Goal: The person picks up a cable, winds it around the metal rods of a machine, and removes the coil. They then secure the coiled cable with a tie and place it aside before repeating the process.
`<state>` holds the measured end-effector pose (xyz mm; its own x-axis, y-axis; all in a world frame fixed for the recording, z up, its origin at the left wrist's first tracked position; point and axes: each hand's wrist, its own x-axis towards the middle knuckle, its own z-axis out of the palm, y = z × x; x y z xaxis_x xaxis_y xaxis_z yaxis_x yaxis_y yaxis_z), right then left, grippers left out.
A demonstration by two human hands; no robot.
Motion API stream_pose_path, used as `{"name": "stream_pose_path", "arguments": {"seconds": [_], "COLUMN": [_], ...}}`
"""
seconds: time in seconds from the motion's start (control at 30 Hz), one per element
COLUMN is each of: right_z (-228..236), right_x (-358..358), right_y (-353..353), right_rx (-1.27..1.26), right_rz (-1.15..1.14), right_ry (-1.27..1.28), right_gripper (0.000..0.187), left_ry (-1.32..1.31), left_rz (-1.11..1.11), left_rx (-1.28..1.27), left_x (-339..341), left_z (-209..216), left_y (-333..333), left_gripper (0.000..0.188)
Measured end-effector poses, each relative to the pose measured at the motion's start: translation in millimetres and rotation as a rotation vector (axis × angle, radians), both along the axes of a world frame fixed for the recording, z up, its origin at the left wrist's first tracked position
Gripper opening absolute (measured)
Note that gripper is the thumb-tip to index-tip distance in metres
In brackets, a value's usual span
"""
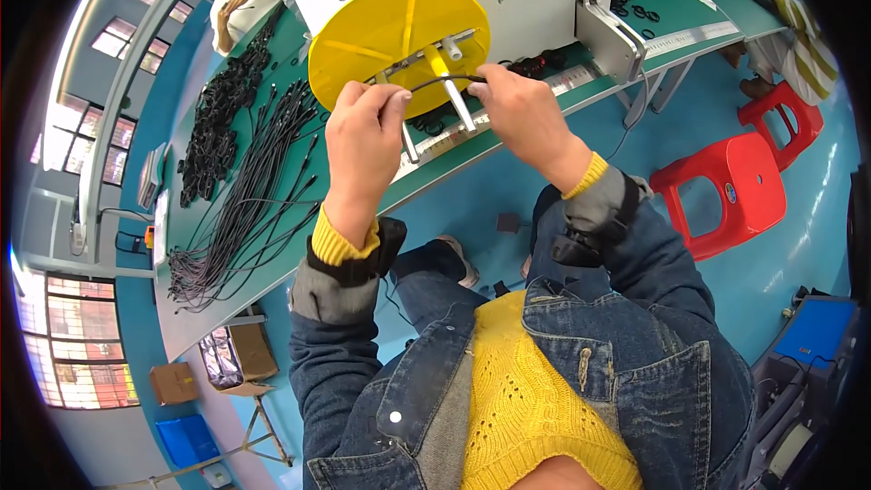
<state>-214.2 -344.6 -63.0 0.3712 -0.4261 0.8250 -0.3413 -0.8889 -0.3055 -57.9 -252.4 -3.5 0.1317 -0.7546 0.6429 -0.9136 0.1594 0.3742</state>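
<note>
A short stretch of black cable [442, 80] runs between my two hands, in front of a yellow disc [363, 36] on a white machine [535, 14]. My left hand [366, 127] pinches one end, its fingers closed near the disc's lower edge. The other end is pinched by my right hand [526, 113], thumb and forefinger together. Metal winding posts [459, 107] stick out from the disc toward me, just below the cable. What lies inside each fist is hidden by the fingers.
Long black cables [245, 204] lie in a bundle on the green table [195, 318] at left, beside a heap of coiled cables [227, 109]. Red stools [726, 195] stand at right. Cardboard boxes [174, 383] sit below the table. Another person [243, 0] stands at the far left.
</note>
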Motion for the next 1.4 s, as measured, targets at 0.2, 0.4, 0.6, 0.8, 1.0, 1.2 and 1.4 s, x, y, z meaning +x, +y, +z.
{"name": "stream_pose_path", "arguments": {"seconds": [0.2,0.4,0.6,0.8,1.0,1.2,1.4], "right_z": [-0.7,-1.8,-14.1,-59.7,-87.1,-86.1,-91.1], "right_x": [24.6,32.9,16.0,-33.7,-66.0,-70.0,-67.4], "right_y": [-23.0,-34.1,-30.7,-11.9,20.7,31.3,30.7], "right_rx": [0.085,0.12,0.139,0.465,0.642,0.765,0.778], "right_rz": [-0.153,-0.225,-0.089,-0.051,0.058,0.109,0.141], "right_ry": [0.252,0.346,0.167,0.226,0.303,0.377,0.375], "right_gripper": [0.024,0.029,0.03,0.025,0.023,0.023,0.022], "left_ry": [0.077,0.115,0.248,0.472,0.421,0.392,0.421], "left_rz": [0.05,0.062,0.011,0.049,0.002,0.01,0.03], "left_rx": [-0.055,-0.066,-0.14,-0.147,-0.185,-0.178,-0.178], "left_x": [9.4,11.0,17.0,19.5,8.5,-2.5,-5.0], "left_z": [-9.9,-12.3,-22.3,-42.7,-42.4,-46.6,-54.0], "left_y": [-18.2,-23.4,-15.5,9.9,19.7,27.8,33.1], "left_gripper": [0.011,0.012,0.013,0.014,0.016,0.019,0.021]}}
